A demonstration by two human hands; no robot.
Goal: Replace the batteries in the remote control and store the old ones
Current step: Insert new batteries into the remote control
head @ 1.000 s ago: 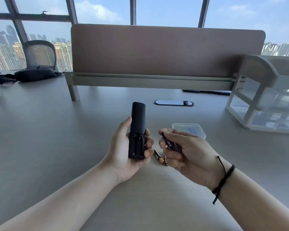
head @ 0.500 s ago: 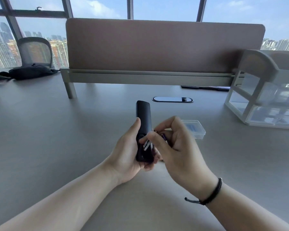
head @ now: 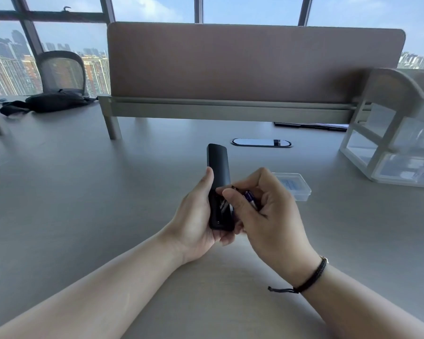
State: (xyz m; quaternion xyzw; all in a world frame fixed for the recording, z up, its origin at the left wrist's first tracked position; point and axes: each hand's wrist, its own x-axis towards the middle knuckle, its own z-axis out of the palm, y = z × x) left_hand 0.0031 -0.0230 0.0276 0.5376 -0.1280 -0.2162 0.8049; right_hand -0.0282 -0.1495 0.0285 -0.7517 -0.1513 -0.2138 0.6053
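My left hand (head: 196, 223) grips a black remote control (head: 218, 167) upright above the desk, its open battery bay facing me. My right hand (head: 267, 216) is against the remote's right side. Its thumb and forefinger press a dark battery (head: 223, 206) into the bay, and a second purple battery (head: 251, 200) is tucked in the same hand. A small clear plastic box (head: 296, 187) lies on the desk just behind my right hand. The old batteries seen earlier on the desk are hidden by my hands.
A brown divider panel (head: 255, 62) crosses the desk (head: 83, 192) at the back, with an oval cable grommet (head: 261, 142) before it. A clear drawer unit (head: 397, 143) stands at the right. A black bag (head: 52, 102) and a mesh chair (head: 61, 70) are far left.
My right hand moved left from beside the remote onto its battery bay, carrying the batteries. The loose batteries on the desk went out of sight behind my hands.
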